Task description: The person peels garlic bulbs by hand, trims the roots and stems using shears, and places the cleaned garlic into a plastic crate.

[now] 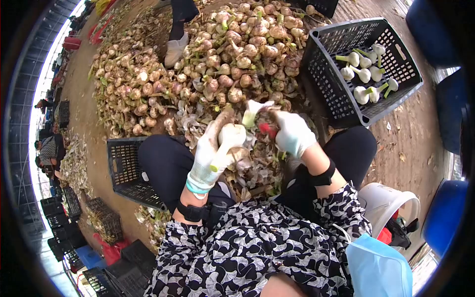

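My left hand (205, 156), in a white glove soiled at the fingers, is closed around a white peeled garlic bulb (231, 136). The bulb's cut green-tipped stem points down toward my wrist. My gloved right hand (293, 131) is closed just to the right of it, with something small and red (267, 129) at its fingers; blur hides what that is. A strip of garlic skin with a pale green part (253, 113) shows between the hands, touching or close to my right fingers. Loose garlic skins (252, 171) lie below, between my knees.
A heap of unpeeled garlic (237, 54) spreads ahead. A black crate (341, 74) at the right holds several peeled bulbs; another crate (129, 161) stands by my left knee. A white bucket (378, 203) and blue barrels (448, 208) stand right. A person's shoe (175, 49) is beside the heap.
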`<state>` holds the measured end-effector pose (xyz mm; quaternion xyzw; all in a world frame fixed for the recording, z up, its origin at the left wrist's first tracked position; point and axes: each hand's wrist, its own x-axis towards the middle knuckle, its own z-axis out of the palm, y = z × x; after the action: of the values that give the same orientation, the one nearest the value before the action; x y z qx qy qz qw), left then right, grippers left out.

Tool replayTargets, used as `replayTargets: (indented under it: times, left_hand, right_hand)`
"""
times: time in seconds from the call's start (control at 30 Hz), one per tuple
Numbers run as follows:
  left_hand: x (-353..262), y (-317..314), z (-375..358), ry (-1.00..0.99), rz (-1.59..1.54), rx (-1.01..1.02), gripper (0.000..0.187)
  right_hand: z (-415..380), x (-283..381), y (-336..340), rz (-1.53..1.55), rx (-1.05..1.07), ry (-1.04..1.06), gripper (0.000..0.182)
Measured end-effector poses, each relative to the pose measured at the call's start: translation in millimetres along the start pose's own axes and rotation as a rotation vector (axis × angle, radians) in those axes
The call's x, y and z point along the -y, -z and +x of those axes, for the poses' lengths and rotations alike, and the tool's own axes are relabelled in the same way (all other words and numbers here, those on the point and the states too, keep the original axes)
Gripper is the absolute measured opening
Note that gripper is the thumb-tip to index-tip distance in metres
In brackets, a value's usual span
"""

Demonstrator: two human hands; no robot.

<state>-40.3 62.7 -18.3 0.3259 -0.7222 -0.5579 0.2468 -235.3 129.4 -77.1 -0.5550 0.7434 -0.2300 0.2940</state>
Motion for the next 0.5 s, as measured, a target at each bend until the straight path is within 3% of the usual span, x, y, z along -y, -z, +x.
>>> replayTargets:
  times: [0.03, 0.1, 0.17, 0.23, 0.3, 0.33, 0.37, 0.43, 0.47, 0.5]
  left_hand:
    - [-1.6, 3.2, -0.5, 0.144, -0.194, -0.002, 0.076]
    - [5.1, 6.2, -3.6, 0.041, -0.027, 0.043, 0.066]
    - [6.4, 2.4, -0.7, 0.008, 0.095, 0.060, 0.058]
    - [4.9, -1.0, 0.8, -0.091, 0.191, 0.108, 0.053]
    - [15.9, 3.0, -1.8, 0.067, -0.016, 0.137, 0.054]
    - [16.2, 2.3, -4.3, 0.129, -0.087, 0.107, 0.054]
    - [15.6, 2.1, -3.2, 0.123, -0.084, 0.109, 0.054]
    - [15.3, 1.2, -1.1, -0.110, 0.212, 0.048, 0.056]
    - [15.3, 1.9, 0.9, -0.171, 0.384, 0.059, 0.057]
    - [14.6, 2.1, 0.5, -0.169, 0.385, 0.056, 0.057]
  right_hand:
    - [3.1, 0.8, 9.5, 0.185, -0.026, -0.020, 0.029]
    - [6.9, 8.3, 11.1, 0.873, 0.098, -0.078, 0.031]
    - [7.1, 18.4, 1.9, 0.749, -0.006, 0.130, 0.034]
    - [4.1, 22.2, -3.1, 0.840, 0.156, 0.082, 0.028]
    - [4.0, 12.1, 8.3, 0.546, 0.021, 0.111, 0.021]
    - [2.7, 11.5, 9.6, 0.487, -0.111, 0.028, 0.019]
    - [5.2, 0.2, 11.4, 0.608, 0.020, -0.108, 0.020]
    - [-3.2, 19.7, 17.6, 0.786, 0.075, -0.018, 0.023]
    - [-5.3, 21.8, 9.8, 0.582, -0.139, 0.348, 0.024]
    - [-9.3, 24.3, 4.7, 0.268, -0.242, 0.438, 0.025]
